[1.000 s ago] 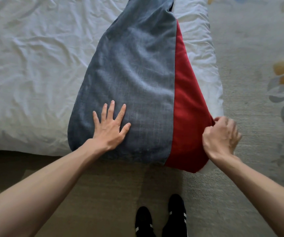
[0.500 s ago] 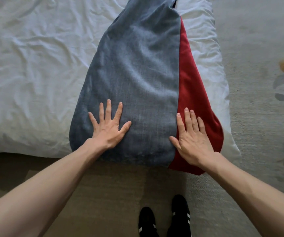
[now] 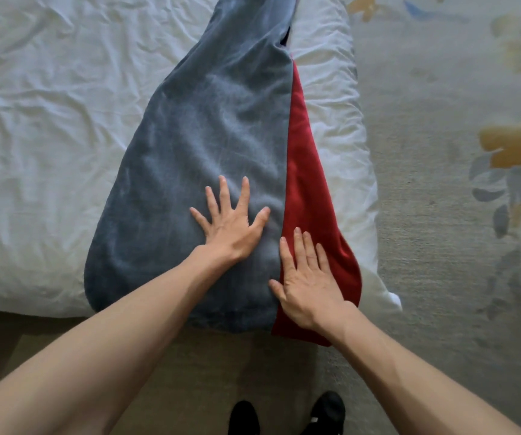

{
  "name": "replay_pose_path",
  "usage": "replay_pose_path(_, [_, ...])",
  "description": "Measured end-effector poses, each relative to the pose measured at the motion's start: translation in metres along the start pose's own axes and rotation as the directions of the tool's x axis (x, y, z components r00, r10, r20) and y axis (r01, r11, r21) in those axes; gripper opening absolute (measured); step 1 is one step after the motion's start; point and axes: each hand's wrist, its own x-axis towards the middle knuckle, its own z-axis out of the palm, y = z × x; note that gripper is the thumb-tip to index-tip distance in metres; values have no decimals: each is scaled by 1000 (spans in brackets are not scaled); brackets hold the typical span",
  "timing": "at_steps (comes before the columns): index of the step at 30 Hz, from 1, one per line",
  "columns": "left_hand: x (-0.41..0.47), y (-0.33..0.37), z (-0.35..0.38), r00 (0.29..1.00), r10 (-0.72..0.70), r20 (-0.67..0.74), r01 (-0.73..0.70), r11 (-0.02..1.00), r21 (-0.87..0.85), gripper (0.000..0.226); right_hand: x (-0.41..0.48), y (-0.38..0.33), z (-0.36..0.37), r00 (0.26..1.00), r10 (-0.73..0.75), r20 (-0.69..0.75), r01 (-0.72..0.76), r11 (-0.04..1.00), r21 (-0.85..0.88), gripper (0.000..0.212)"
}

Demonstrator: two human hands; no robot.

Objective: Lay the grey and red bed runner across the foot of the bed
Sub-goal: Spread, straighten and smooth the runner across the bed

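both hands lie flat and open on the bed runner [image 3: 209,136], palms down, holding nothing. the left hand [image 3: 231,227] presses on the grey part with its fingers spread wide and its thumb pointing toward the red band [image 3: 309,189]. the right hand [image 3: 309,284] sits nearer the person, fingers straight and close together, resting on the red band with its thumb side along the seam where red meets grey. the two hands are just beside each other, not touching. the runner stretches away from the person across the bed [image 3: 33,183], close to the bed's right-hand edge in this view, with a strip of crumpled white cover [image 3: 340,114] showing between the red band and that edge. the grey part is much the wider and lies to the left; the red band runs along the right. the runner's near end hangs a little over the near edge of the bed, and its corners look rounded. far up, a small dark fold shows at the seam. the white cover is creased all over. to the right of the bed lies a pale carpet [image 3: 425,215] with a yellow and grey leaf pattern. two black shoes [image 3: 243,417] stand on the floor below the runner's end, between the forearms.
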Motion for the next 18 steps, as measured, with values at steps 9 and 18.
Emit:
replay_pose_path(9, [13, 23, 7, 989, -147, 7, 145, 981, 128, 71, 4, 25, -40, 964, -210, -161, 212, 977, -6, 60])
replay_pose_path(18, [36, 41, -2, 985, -50, -168, 80, 981, 178, 71, 53, 67, -82, 950, -281, -134, 273, 959, -76, 58])
